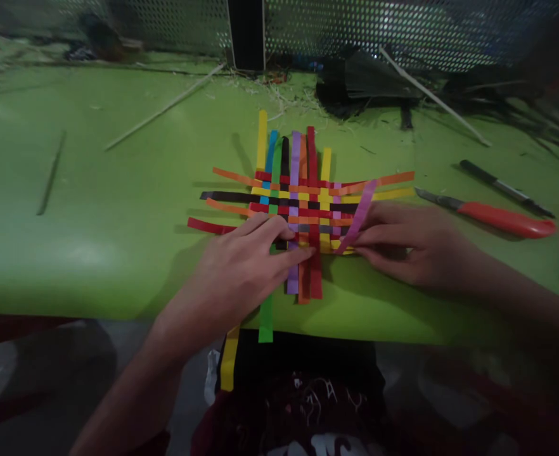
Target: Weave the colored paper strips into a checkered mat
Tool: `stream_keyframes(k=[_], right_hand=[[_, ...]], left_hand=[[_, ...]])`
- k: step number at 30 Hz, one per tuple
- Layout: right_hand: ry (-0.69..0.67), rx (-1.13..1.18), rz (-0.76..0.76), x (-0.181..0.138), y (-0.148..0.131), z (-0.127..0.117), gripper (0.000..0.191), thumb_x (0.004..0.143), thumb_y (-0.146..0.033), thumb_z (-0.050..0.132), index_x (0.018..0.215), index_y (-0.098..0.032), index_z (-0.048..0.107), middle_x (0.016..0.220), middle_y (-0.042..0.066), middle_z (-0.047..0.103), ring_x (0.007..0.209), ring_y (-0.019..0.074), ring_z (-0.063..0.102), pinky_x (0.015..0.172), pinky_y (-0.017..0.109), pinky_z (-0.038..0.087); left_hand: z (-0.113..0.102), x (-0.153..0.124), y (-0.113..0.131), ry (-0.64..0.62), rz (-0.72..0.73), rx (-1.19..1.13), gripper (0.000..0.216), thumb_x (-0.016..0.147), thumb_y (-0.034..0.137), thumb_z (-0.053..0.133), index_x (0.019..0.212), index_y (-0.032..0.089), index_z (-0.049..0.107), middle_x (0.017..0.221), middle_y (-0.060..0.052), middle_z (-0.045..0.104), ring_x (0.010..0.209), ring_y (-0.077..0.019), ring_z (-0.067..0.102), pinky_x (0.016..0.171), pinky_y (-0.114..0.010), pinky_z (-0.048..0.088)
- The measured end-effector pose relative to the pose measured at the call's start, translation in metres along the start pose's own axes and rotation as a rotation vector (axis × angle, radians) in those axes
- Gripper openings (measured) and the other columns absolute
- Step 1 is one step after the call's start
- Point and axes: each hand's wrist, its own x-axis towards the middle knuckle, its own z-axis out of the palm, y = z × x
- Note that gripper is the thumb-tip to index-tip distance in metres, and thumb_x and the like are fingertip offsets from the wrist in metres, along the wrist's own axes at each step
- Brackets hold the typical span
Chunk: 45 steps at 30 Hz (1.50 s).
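Note:
A woven mat of colored strips (312,206) lies on the green table, with loose strip ends sticking out on all sides. My left hand (248,253) presses down on its lower left part, thumb stretched across the red and orange strips, with the other fingers partly bent and resting on the weave. With thumb and fingers pinched together, my right hand (403,244) grips a pinkish-purple strip (364,206) at the mat's lower right corner. That strip folds up and leans to the upper right. My fingers hide part of the mat's lower edge.
Right of the mat lie a red-handled knife (502,218), blade toward it, and a dark pen (507,189). Thin sticks (165,106) and dark scraps (355,82) lie toward the back by a perforated panel (355,31). The table's near edge runs close below the hands.

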Motion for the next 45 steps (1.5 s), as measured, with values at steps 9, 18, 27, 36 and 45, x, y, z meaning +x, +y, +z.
stream_keyframes(k=[9,18,27,36,45], right_hand=[[-0.027,0.060,0.040,-0.001,0.005,-0.004,0.015,0.097,-0.024,0.067,0.104,-0.026,0.080,0.105,0.005,0.078,0.090,0.0181,0.075,0.075,0.029,0.059],[0.012,-0.005,0.034,-0.002,0.005,0.000,0.015,0.099,-0.025,0.065,0.103,-0.027,0.080,0.099,0.004,0.079,0.085,0.0181,0.075,0.074,0.029,0.058],[0.023,-0.016,0.096,-0.004,0.002,0.001,0.015,0.098,-0.025,0.066,0.102,-0.027,0.079,0.098,0.004,0.078,0.083,0.0187,0.073,0.071,0.030,0.054],[0.035,0.065,0.046,-0.002,0.004,0.008,0.009,0.097,-0.023,0.068,0.098,-0.025,0.078,0.097,0.004,0.077,0.087,0.0190,0.073,0.076,0.032,0.058],[0.033,0.058,0.096,0.000,0.002,0.010,0.012,0.098,-0.034,0.068,0.093,-0.030,0.079,0.094,0.002,0.079,0.087,0.0201,0.075,0.076,0.035,0.063]], left_hand=[[-0.004,0.002,0.004,-0.115,-0.011,0.086,0.037,0.110,0.024,0.041,0.137,0.027,0.067,0.116,-0.011,0.060,0.108,-0.0285,0.060,0.079,-0.037,0.056],[-0.003,0.005,0.003,-0.189,0.016,0.108,0.044,0.108,0.016,0.039,0.146,0.027,0.059,0.116,-0.013,0.057,0.111,-0.0299,0.057,0.085,-0.042,0.057],[-0.003,0.004,0.003,-0.116,-0.012,0.061,0.038,0.108,0.021,0.041,0.134,0.021,0.069,0.118,-0.014,0.060,0.111,-0.0302,0.061,0.087,-0.045,0.059],[-0.002,0.003,0.003,-0.165,0.014,0.144,0.038,0.104,0.018,0.048,0.139,0.025,0.064,0.117,-0.012,0.058,0.112,-0.0305,0.058,0.085,-0.043,0.058],[0.001,0.001,0.002,-0.078,0.006,0.053,0.034,0.106,0.021,0.047,0.135,0.021,0.066,0.118,-0.013,0.060,0.112,-0.0313,0.060,0.089,-0.048,0.059]])
